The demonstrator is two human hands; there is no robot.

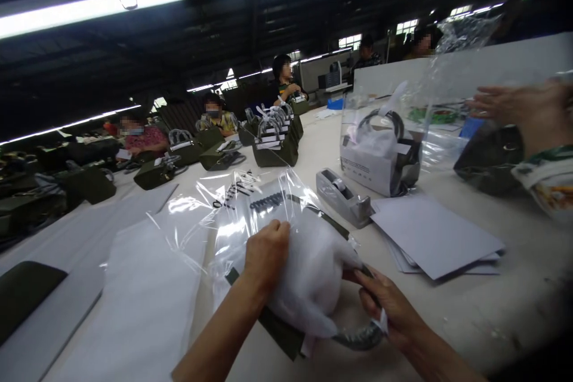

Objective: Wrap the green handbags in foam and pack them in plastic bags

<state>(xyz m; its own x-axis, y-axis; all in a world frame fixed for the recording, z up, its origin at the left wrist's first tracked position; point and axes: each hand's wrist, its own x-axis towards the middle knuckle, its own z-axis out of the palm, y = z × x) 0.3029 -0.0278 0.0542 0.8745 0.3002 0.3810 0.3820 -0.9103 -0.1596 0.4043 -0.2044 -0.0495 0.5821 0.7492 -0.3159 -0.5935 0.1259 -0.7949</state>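
A dark green handbag (286, 333) lies tilted on the table before me, largely covered by white foam wrap (308, 262). A clear plastic bag (233, 215) with black print surrounds its far part. My left hand (267, 253) is closed over the foam, gripping the edge of the plastic bag; its fingertips are partly hidden. At the near right, my right hand (389, 304) is closed around the wrapped handle (360, 337) of the handbag. White tissue pokes out beside that handle.
Beyond my hands stand a grey tape dispenser (342, 197), a stack of white sheets (441, 239) and a bagged handbag (380, 155). Another person's hand (528, 110) is at the right, near a dark bag. Several green handbags (275, 146) line the table's far side, where co-workers sit.
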